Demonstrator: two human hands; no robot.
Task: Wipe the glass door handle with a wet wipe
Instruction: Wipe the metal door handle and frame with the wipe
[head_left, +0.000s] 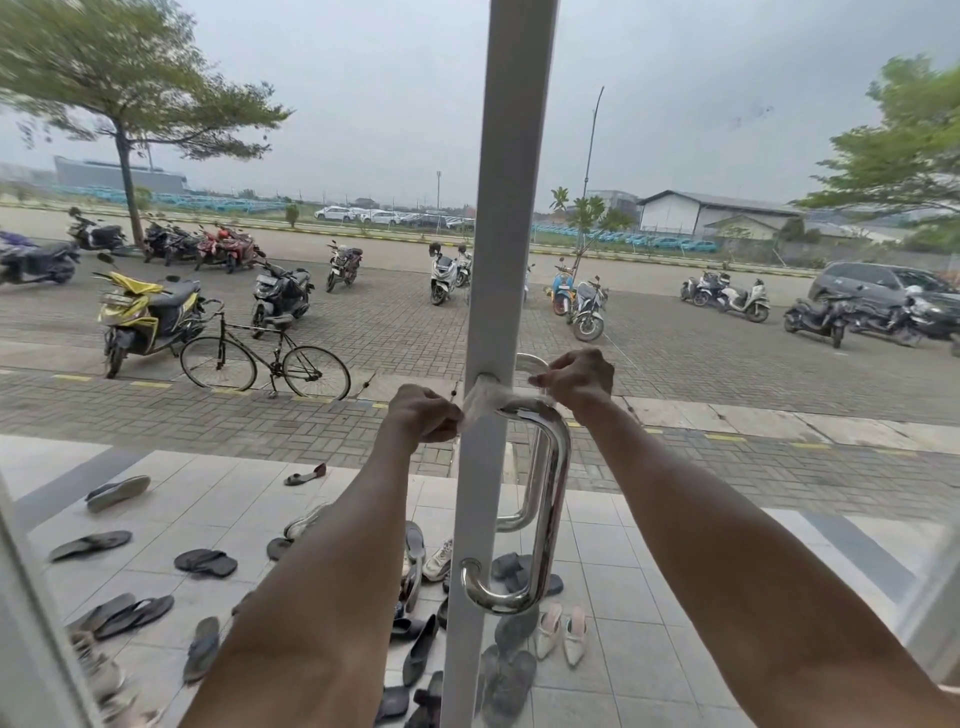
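Observation:
A shiny chrome D-shaped door handle (551, 499) is fixed to the white upright frame (506, 208) of a glass door. A white wet wipe (491, 397) is stretched across the handle's top bend and the frame. My left hand (423, 413) pinches the wipe's left end, just left of the frame. My right hand (576, 375) pinches the other end, up and to the right of the top bend. Both forearms reach forward from the bottom of the view. A second handle (524, 499) shows through the glass on the far side.
Outside the glass, several sandals and shoes (205, 563) lie scattered on the tiled porch. Beyond are a bicycle (265, 358), parked scooters and a car (893, 291) on the paved lot. A white frame edge (31, 623) runs along the lower left.

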